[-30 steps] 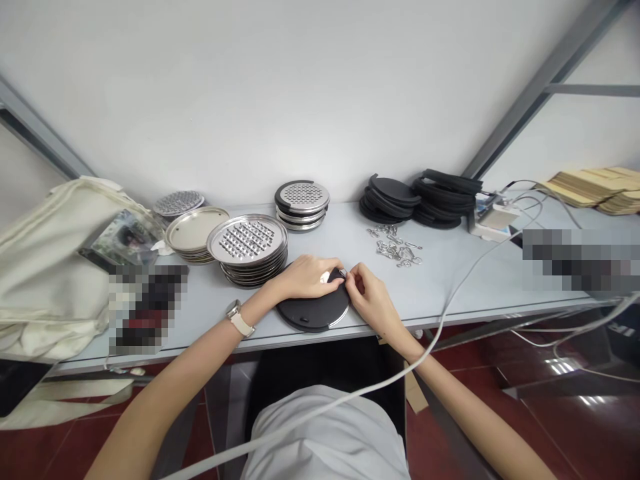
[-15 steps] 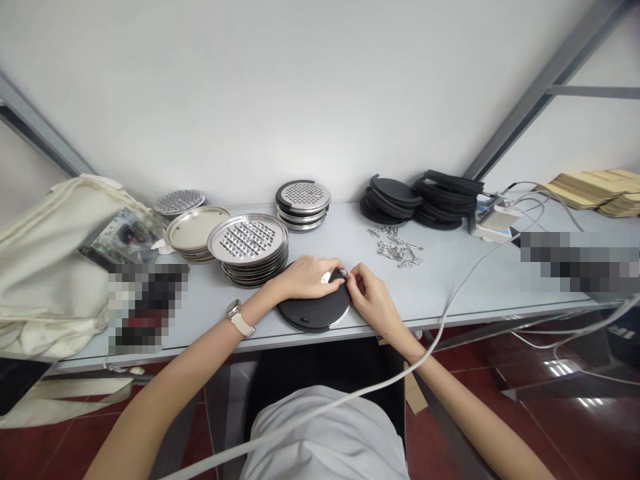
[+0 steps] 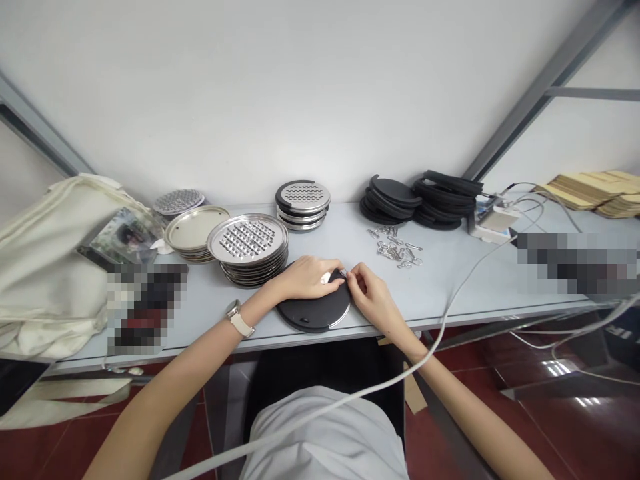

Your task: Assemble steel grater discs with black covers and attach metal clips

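A round black disc [image 3: 313, 307] with a shiny metal rim at its right side lies at the table's front edge. My left hand [image 3: 313, 277] grips its far part, thumb on top; a small white thing shows between the fingers. At the disc's upper right edge, my right hand [image 3: 369, 293] pinches a small metal clip [image 3: 343, 273], mostly hidden by the fingertips. Behind the disc to the right lie loose metal clips [image 3: 397, 250] with rings. Left of my hands stands a stack of round metal graters [image 3: 247, 240].
At the back are a grater stack with black rims [image 3: 303, 197], black discs [image 3: 393, 193] and black rings [image 3: 445, 200]. Metal lids [image 3: 197, 230] and a cloth bag [image 3: 60, 247] are at left. A white cable [image 3: 445, 313] crosses my right forearm. Wooden pieces [image 3: 595, 190] lie far right.
Hardly anything differs. Both hands stay at the disc's upper edge in nearly the same pose, and the view has shifted very slightly.
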Available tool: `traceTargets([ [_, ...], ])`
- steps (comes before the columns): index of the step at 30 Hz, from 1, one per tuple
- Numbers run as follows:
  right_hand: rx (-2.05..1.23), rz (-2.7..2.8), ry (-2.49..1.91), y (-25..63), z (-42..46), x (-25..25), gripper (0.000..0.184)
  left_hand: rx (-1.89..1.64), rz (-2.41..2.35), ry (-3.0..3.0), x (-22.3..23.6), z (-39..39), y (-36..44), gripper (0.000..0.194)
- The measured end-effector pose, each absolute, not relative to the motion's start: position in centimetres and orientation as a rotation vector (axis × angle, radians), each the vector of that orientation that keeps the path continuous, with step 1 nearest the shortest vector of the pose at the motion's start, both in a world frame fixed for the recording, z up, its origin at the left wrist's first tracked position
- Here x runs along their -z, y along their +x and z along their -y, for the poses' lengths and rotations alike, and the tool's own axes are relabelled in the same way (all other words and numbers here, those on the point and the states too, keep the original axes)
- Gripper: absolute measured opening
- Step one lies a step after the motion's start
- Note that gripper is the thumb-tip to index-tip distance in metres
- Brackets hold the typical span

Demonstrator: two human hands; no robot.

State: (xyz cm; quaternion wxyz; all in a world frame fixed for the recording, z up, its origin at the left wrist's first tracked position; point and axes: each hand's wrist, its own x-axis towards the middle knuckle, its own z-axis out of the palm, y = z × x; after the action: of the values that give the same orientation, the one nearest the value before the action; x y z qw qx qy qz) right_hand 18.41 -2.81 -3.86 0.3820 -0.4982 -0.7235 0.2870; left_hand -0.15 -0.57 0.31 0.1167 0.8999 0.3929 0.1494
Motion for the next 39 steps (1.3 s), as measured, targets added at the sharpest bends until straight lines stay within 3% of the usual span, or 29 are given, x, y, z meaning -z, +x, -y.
traceTargets([
  [19, -0.682, 1.845, -1.243, 18.4, 2.7, 3.6, 0.026, -0.398, -1.253, 2.689, -0.6, 0.8, 0.3, 0.027],
  [25, -0.801, 1.806, -1.257, 18.4, 2.1, 3.5, 0.026, -0.406, -1.257, 2.689, -0.5, 0.7, 0.2, 0.028],
  [33, -0.772, 1.826, -1.242, 18.2, 1.4, 3.6, 0.029, -0.410, -1.324, 2.642, -0.5, 0.6, 0.3, 0.038],
  [39, -0.754, 1.857, -1.236, 18.2, 1.6, 3.3, 0.029, -0.386, -1.310, 2.660, -0.4, 0.5, 0.4, 0.029],
])
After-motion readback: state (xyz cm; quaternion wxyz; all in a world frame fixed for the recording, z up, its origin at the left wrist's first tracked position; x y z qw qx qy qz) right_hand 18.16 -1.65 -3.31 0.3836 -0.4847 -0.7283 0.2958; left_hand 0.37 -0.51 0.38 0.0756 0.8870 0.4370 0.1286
